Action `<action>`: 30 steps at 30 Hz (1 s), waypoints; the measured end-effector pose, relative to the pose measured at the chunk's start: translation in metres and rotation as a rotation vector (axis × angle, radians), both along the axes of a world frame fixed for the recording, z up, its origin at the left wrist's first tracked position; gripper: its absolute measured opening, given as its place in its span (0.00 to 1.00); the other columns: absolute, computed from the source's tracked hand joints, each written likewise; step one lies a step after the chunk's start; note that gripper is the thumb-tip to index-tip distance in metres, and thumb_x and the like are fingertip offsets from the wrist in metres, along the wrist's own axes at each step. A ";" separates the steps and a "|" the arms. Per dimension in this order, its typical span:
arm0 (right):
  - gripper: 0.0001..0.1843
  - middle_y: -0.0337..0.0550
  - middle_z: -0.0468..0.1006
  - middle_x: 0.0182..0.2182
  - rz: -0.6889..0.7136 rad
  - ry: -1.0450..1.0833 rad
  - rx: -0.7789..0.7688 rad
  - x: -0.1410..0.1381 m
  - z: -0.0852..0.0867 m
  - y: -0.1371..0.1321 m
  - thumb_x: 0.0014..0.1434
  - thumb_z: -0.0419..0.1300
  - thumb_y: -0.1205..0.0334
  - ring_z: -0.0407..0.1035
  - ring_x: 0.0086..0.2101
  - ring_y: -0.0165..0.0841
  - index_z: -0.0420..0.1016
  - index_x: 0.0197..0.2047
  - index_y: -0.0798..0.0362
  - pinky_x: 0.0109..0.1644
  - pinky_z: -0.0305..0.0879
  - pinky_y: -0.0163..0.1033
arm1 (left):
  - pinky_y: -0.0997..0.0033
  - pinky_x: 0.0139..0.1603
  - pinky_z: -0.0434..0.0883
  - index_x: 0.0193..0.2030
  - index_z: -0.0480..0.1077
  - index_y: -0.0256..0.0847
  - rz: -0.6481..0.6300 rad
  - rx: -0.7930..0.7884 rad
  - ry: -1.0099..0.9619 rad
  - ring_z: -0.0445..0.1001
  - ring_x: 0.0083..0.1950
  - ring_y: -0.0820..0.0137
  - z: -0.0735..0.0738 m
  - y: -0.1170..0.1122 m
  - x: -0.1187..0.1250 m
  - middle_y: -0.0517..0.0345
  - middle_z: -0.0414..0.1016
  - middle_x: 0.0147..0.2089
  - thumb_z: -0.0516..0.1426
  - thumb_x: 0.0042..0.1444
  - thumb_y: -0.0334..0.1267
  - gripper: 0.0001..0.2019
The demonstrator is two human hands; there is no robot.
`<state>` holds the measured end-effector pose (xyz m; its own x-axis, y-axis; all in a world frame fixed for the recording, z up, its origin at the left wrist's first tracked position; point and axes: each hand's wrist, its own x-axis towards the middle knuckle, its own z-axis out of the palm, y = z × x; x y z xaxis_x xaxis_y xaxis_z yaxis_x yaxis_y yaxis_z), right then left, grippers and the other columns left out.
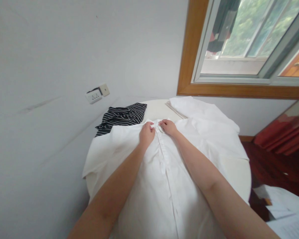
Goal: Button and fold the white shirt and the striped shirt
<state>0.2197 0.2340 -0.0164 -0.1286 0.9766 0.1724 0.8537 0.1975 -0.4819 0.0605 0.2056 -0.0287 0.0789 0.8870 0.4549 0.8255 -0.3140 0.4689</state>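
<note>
A white shirt (144, 186) lies spread over a round table, its button front running down the middle toward me. At the shirt's collar, my left hand (147, 132) pinches the left side of the neckline. My right hand (168, 126) grips the collar's right side, a short gap away. Both hands are closed on the fabric, and the shirt's sleeves fan out to the left and right. The lower part of the shirt hangs toward me between my forearms.
A folded black-and-white striped garment (126, 114) sits at the table's back left, by the wall. White folded cloth (201, 111) lies at the back right on the cream table (155, 108). Papers (286, 202) are at the lower right. A wood-framed window (184, 63) is above.
</note>
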 end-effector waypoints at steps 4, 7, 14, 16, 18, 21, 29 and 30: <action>0.24 0.41 0.79 0.38 0.018 -0.016 0.058 0.001 -0.003 -0.005 0.68 0.41 0.53 0.70 0.38 0.31 0.77 0.44 0.49 0.37 0.57 0.33 | 0.64 0.48 0.64 0.54 0.69 0.47 0.044 0.052 0.209 0.67 0.47 0.61 0.004 -0.004 -0.007 0.50 0.68 0.43 0.50 0.61 0.35 0.16; 0.23 0.44 0.77 0.39 0.034 -0.167 0.162 0.000 -0.001 -0.012 0.68 0.43 0.51 0.68 0.41 0.34 0.78 0.42 0.49 0.39 0.57 0.35 | 0.59 0.49 0.62 0.51 0.72 0.47 0.057 0.041 0.279 0.64 0.50 0.56 0.006 -0.005 -0.012 0.47 0.65 0.42 0.50 0.61 0.38 0.14; 0.19 0.50 0.71 0.42 0.076 -0.352 0.259 0.006 0.008 -0.021 0.67 0.46 0.54 0.62 0.45 0.39 0.74 0.47 0.52 0.46 0.54 0.39 | 0.57 0.51 0.61 0.46 0.74 0.48 0.032 0.072 0.319 0.62 0.52 0.56 0.014 -0.009 -0.011 0.48 0.64 0.48 0.53 0.57 0.33 0.13; 0.18 0.50 0.70 0.42 0.078 -0.350 0.275 0.008 0.007 -0.022 0.66 0.47 0.54 0.61 0.45 0.39 0.74 0.46 0.52 0.46 0.53 0.40 | 0.57 0.52 0.61 0.46 0.74 0.48 0.012 0.081 0.321 0.62 0.53 0.56 0.017 -0.011 -0.011 0.49 0.66 0.49 0.55 0.56 0.33 0.12; 0.17 0.49 0.69 0.41 0.062 -0.337 0.298 0.010 0.007 -0.023 0.66 0.47 0.55 0.60 0.44 0.39 0.74 0.45 0.53 0.46 0.53 0.40 | 0.57 0.53 0.61 0.45 0.74 0.48 -0.012 0.076 0.319 0.63 0.52 0.57 0.017 -0.011 -0.013 0.50 0.68 0.47 0.54 0.57 0.35 0.11; 0.16 0.49 0.69 0.40 -0.008 -0.302 0.336 0.011 0.007 -0.023 0.65 0.48 0.54 0.60 0.44 0.39 0.74 0.42 0.53 0.46 0.51 0.41 | 0.61 0.52 0.63 0.46 0.74 0.46 -0.020 0.035 0.285 0.67 0.48 0.60 0.013 -0.004 -0.020 0.51 0.72 0.42 0.51 0.59 0.35 0.13; 0.22 0.48 0.68 0.39 -0.186 -0.236 0.304 0.019 0.007 -0.017 0.68 0.42 0.53 0.61 0.42 0.38 0.76 0.44 0.51 0.45 0.52 0.41 | 0.62 0.54 0.63 0.48 0.74 0.43 -0.085 0.145 0.269 0.67 0.49 0.63 0.026 0.025 -0.038 0.49 0.70 0.47 0.47 0.58 0.28 0.18; 0.22 0.48 0.68 0.39 -0.183 -0.231 0.297 0.019 0.007 -0.015 0.68 0.42 0.53 0.61 0.42 0.38 0.76 0.44 0.50 0.45 0.52 0.41 | 0.60 0.55 0.62 0.46 0.75 0.45 -0.145 0.147 0.321 0.66 0.50 0.61 0.030 0.028 -0.038 0.50 0.71 0.47 0.48 0.58 0.29 0.17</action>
<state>0.2389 0.2186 -0.0093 -0.0259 0.8989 0.4374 0.9667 0.1340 -0.2181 0.0225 0.2336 0.0017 0.3576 0.7836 0.5080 0.8654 -0.4825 0.1350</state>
